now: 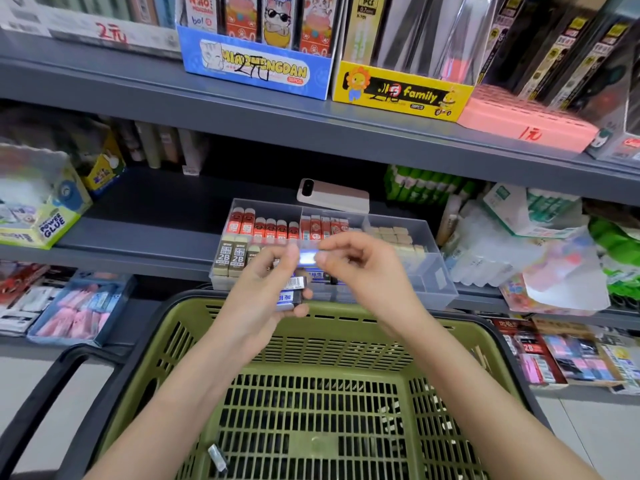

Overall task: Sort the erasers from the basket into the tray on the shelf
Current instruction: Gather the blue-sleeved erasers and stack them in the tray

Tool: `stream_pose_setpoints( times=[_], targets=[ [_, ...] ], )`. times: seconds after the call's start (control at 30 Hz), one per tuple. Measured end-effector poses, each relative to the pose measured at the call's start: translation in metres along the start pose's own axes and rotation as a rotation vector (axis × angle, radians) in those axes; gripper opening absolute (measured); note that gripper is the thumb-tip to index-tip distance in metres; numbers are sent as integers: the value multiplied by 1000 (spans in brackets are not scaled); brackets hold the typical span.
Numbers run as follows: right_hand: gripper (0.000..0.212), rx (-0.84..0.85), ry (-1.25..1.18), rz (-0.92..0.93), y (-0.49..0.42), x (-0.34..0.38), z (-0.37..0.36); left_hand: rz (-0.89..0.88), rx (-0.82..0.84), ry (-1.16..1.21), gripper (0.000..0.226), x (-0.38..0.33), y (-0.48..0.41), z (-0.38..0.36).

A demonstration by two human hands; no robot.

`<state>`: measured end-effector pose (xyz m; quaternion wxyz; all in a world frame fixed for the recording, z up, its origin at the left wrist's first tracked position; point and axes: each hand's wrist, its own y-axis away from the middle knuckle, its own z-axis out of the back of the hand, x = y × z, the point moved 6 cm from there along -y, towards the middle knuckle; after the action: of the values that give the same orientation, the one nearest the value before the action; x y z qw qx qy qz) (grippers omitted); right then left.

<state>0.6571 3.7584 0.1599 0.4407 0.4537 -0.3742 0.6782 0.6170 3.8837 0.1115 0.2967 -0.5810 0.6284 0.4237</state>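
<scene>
Dead centre: blurred blue eraser [307, 258], pinched in the fingertips of the right hand [360, 268]. Just lower left, left hand [259, 289] curled round the stacked erasers [292, 296], fingertips up close to the pinched one. Right behind, on the shelf [145, 209], clear tray [433, 271] with red, 2B and beige rows. Across the bottom, green basket [329, 348], one loose eraser [217, 457] lower left. Phone [334, 197] behind the tray.

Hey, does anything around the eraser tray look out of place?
Yes: a phone lies flat on the shelf right behind the clear tray, among stationery; it looks set down there, not stock.
</scene>
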Motion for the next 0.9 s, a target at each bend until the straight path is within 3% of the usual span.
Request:
stream_pose_setpoints(
  times=[0.07, 0.13, 0.27, 0.37, 0.5, 0.67, 0.77, 0.87, 0.9],
  targets=[
    [17, -126, -60, -55, -5, -5, 23, 2, -8, -16, 38, 1, 1, 4],
    [17, -149, -75, -94, -8, -6, 42, 2, -28, -63, 36, 2, 3, 8],
    [20, 195, 36, -68, -4, 2, 37, 8, 21, -251, 41, 4, 4, -1],
    [26, 247, 17, -31, -3, 5, 32, 13, 177, -368, 22, 4, 6, -15],
    [23, 134, -205, -60, -2, 4, 25, 32, 272, -331, 16, 7, 8, -31],
    [12, -60, 7, -62, 8, -12, 23, -42, 50, -336, 15, 7, -1, -32],
    [10, -61, -88, -106, 11, -22, 28, -44, 44, -383, 13, 9, -2, -31],
    [1, -237, -80, -134, -1, -30, 53, 0, 17, -347, 13, 10, 1, -21],
    [6, -301, -7, -136, -7, -33, 63, 9, -1, -316, 15, 9, 3, -15]
  ],
)
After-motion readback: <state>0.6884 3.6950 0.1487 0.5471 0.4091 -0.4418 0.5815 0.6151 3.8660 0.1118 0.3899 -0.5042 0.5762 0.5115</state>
